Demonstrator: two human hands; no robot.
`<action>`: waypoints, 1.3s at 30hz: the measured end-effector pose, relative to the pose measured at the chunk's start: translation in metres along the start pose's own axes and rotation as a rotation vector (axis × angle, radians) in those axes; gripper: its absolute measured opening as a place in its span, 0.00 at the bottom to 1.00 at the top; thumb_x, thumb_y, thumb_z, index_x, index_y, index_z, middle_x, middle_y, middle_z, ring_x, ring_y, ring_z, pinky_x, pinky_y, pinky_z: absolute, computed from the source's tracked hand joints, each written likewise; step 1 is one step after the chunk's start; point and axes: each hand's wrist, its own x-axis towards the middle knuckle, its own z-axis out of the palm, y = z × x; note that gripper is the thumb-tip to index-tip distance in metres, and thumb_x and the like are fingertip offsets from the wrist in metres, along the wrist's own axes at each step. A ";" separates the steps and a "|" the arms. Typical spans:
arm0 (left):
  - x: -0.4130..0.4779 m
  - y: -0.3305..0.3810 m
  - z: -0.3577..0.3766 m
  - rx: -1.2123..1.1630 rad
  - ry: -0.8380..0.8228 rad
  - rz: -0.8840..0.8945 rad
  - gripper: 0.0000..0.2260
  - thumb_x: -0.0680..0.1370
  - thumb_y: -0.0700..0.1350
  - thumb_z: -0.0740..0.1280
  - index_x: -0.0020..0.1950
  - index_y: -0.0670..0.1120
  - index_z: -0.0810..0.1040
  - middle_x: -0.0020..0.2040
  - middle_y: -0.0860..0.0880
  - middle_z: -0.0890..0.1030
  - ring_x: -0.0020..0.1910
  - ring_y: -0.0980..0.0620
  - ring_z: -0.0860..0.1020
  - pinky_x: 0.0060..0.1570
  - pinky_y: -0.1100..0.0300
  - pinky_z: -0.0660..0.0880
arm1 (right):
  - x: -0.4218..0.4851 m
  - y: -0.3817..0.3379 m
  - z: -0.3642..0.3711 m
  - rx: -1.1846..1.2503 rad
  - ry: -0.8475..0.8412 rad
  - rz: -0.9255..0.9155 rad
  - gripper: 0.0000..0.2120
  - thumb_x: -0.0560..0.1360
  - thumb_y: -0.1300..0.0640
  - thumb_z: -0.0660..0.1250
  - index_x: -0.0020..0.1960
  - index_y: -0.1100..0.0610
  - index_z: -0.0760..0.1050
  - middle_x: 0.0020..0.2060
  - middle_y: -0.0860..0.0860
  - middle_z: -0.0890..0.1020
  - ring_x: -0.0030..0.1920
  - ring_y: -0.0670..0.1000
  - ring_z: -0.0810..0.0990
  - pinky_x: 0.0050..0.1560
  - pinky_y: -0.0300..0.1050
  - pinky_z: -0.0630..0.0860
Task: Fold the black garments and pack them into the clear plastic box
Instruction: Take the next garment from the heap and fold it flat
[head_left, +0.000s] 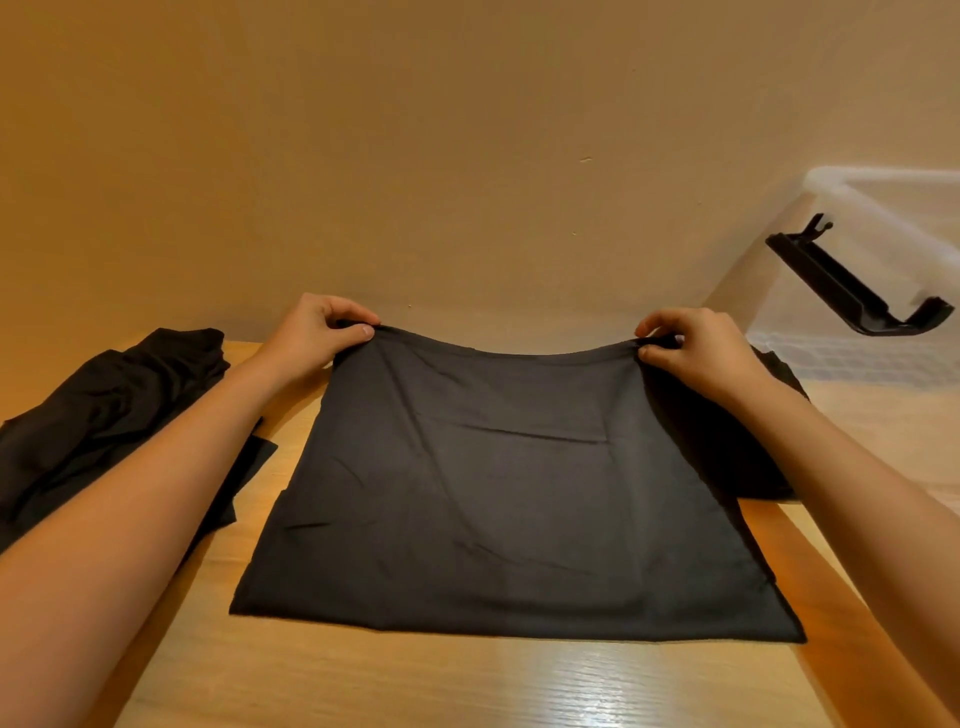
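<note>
Right now your left hand (317, 332) and right hand (696, 348) each pinch a far corner of the flat black cloth garment (509, 493) lying on the pale wooden table (467, 686); pull unevenly and the fold may skew, fitting poorly in the clear plastic box (883, 208) at your right

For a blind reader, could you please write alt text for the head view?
The left hand and right hand pinch the far corners of a black garment spread on a wooden table. A heap of black clothes lies at left; a clear plastic box stands at right.
</note>
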 end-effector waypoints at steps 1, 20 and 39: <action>0.003 -0.001 0.001 0.004 0.005 0.001 0.07 0.79 0.39 0.70 0.52 0.51 0.83 0.49 0.55 0.84 0.46 0.66 0.80 0.47 0.67 0.73 | 0.004 0.001 0.002 -0.011 -0.002 0.003 0.10 0.77 0.57 0.73 0.58 0.52 0.81 0.53 0.52 0.85 0.53 0.51 0.81 0.63 0.55 0.78; -0.028 0.037 0.039 0.427 0.035 0.191 0.14 0.81 0.47 0.63 0.67 0.53 0.78 0.70 0.53 0.75 0.69 0.49 0.72 0.68 0.43 0.66 | -0.012 -0.041 0.009 -0.307 -0.074 -0.185 0.19 0.82 0.47 0.63 0.72 0.48 0.72 0.66 0.51 0.78 0.66 0.55 0.75 0.66 0.57 0.72; -0.232 0.016 0.012 0.270 -0.392 0.289 0.21 0.75 0.66 0.66 0.68 0.65 0.76 0.75 0.70 0.64 0.77 0.65 0.58 0.77 0.57 0.52 | -0.212 -0.027 0.017 0.050 -0.377 -0.356 0.23 0.78 0.33 0.61 0.71 0.34 0.70 0.75 0.31 0.63 0.77 0.32 0.52 0.78 0.42 0.44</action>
